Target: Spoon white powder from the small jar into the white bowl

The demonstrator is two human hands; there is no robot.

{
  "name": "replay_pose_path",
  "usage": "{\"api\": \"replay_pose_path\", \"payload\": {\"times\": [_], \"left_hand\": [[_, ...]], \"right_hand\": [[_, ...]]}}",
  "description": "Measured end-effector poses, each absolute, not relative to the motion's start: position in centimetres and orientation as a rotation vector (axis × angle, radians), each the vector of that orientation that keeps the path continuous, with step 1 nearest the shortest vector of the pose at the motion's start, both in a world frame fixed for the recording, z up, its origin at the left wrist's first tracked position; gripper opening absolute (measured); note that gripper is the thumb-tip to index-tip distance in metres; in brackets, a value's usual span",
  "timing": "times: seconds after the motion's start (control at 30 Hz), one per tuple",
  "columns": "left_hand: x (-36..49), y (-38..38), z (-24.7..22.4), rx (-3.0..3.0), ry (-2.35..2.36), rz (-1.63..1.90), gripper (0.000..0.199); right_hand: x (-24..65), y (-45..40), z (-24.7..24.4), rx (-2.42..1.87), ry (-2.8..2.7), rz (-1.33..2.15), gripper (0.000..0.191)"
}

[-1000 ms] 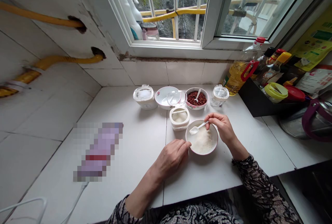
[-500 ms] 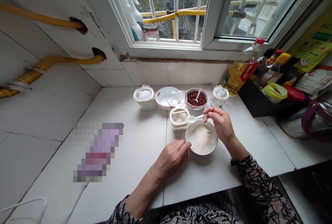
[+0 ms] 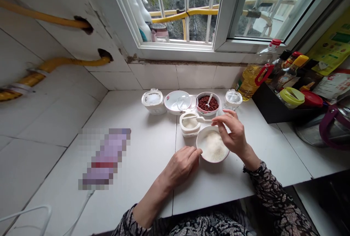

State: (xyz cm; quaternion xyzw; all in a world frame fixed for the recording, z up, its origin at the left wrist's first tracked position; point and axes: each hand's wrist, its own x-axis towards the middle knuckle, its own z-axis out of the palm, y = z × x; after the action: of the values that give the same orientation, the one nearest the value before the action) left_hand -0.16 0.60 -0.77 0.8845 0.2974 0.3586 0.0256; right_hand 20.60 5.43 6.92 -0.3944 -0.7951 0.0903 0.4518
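Kitchen counter of white tile point(image 3: 136, 148), head view, items as they stood. Right hand point(image 3: 232, 134): thumb and first fingers closed in a pinch on a small white plastic spoon point(image 3: 204, 120), the other fingers lifted and a ring on one finger. Spoon held roughly level above the space between an open square white plastic tub point(image 3: 188, 132) of white powder and a round white ceramic bowl point(image 3: 212, 161). Left hand point(image 3: 182, 166): fingers loosely curled, tips touching the bowl's left rim, nothing gripped. Bowl contents: a mound of white granules point(image 3: 213, 146). Behind these, in a row: a lidded white tub point(image 3: 153, 101); a white saucer point(image 3: 171, 103) under a clear plastic lid point(image 3: 187, 103); a white bowl of dark red beans point(image 3: 208, 104) with a white spoon standing in them; a lidded glass jar point(image 3: 233, 99). To the right, a plastic bottle of yellow cooking oil point(image 3: 250, 77) stood beside a black rack point(image 3: 273, 111) of condiment bottles. Left of the hands lay a purple object point(image 3: 105, 159), too blurred to identify. Patterned dark sleeves point(image 3: 273, 192) covered both forearms.
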Motion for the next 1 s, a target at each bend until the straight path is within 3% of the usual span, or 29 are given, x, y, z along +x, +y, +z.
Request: {"api": "replay_pose_path", "payload": {"times": [0.33, 1.0], "left_hand": [[-0.2, 0.5, -0.8, 2.726, 0.930, 1.123, 0.018], [-0.2, 0.5, -0.6, 2.758, 0.951, 1.075, 0.022]], "right_hand": [[21.6, 5.4, 5.2, -0.922, -2.355, 0.449, 0.021], [21.4, 5.2, 4.6, -0.983, -2.262, 0.664, 0.024]]}}
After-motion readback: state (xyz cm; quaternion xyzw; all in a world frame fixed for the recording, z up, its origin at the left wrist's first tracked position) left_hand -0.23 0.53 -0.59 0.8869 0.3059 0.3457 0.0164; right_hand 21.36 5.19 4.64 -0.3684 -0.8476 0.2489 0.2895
